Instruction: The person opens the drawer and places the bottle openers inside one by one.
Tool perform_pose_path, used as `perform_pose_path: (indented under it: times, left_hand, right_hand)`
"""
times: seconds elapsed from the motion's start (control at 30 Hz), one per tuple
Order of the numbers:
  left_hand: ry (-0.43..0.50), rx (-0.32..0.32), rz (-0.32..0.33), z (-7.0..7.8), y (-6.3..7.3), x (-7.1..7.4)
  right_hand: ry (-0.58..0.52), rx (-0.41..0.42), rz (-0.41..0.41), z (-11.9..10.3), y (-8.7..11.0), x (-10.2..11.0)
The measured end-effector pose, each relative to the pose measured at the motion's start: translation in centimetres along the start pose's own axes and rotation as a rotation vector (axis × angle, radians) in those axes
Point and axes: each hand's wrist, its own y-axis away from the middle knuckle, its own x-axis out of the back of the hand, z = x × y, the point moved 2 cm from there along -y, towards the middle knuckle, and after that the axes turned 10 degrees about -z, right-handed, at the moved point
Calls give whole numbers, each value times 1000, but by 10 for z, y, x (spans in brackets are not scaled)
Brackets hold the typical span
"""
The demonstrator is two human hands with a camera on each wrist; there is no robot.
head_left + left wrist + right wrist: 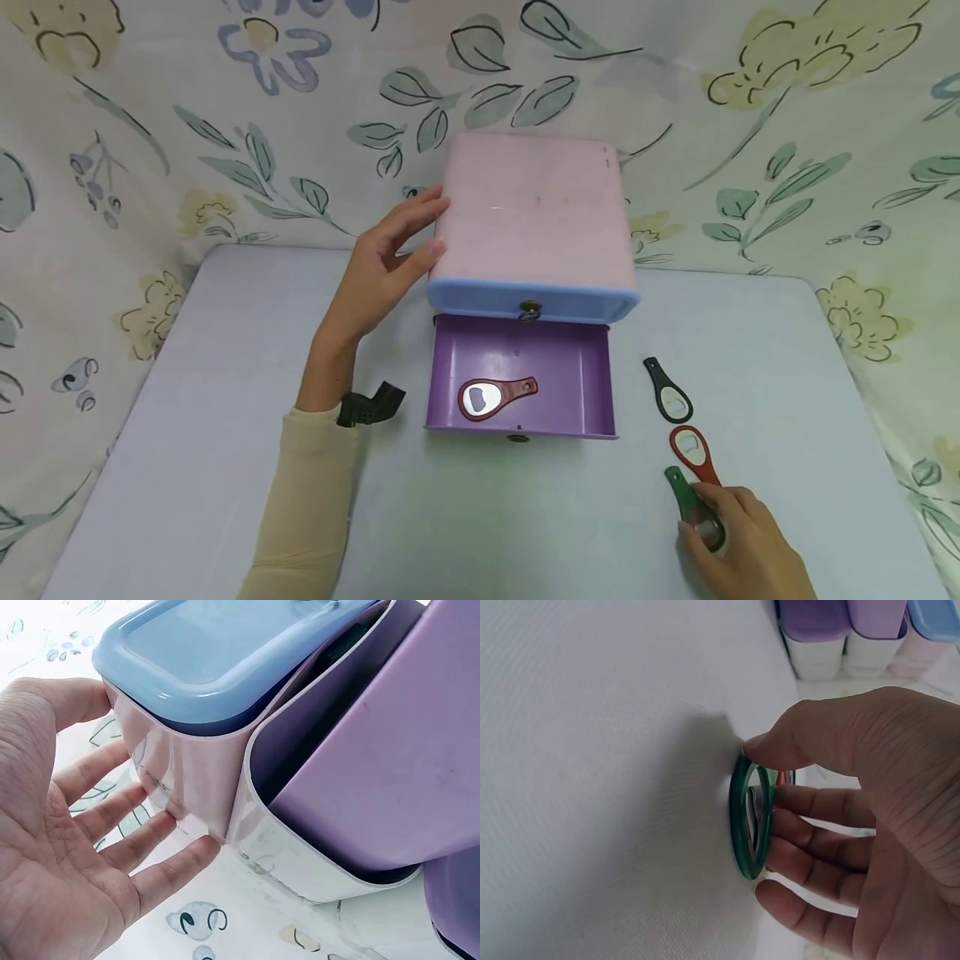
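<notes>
My left hand [371, 275] rests its fingertips and thumb along the left side of a small drawer cabinet [532, 217] with a pink top and a blue top drawer front. Below the blue front, a purple drawer [573, 392] is pulled out, with a dark red bottle opener [517, 389] lying inside. At the lower right, my right hand [746, 542] pinches the round end of a green bottle opener [680, 492] between thumb and fingers. In the right wrist view the green rim stands on edge by the tabletop. A red bottle opener [707, 471] lies just behind, its handle partly covered by the hand.
A black bottle opener [660, 379] lies on the white table [225, 417] right of the drawer. Floral cloth [300, 150] hangs behind and beside the table. Another purple drawer front [457, 900] sits lower in the cabinet. A black strap [371, 406] circles the left wrist.
</notes>
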Motion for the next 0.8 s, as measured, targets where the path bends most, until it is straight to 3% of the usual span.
perform_pose_path:
  times: [0.23, 0.33, 0.53, 0.73, 0.8]
  left_hand:
    - [3, -1, 4, -1, 0, 1]
    - [11, -4, 2, -1, 0, 0]
    - [15, -9, -2, -1, 0, 1]
    - [8, -5, 4, -1, 0, 1]
    - [10, -4, 6, -1, 0, 0]
  right_hand:
    - [-33, -109, -126, -3, -9, 4]
    - [-34, -129, -134, -5, -11, 6]
    - [-16, -110, -90, -8, -11, 6]
    - [-9, -76, 17, -9, -5, 2]
    - [-8, -85, 11, -10, -5, 1]
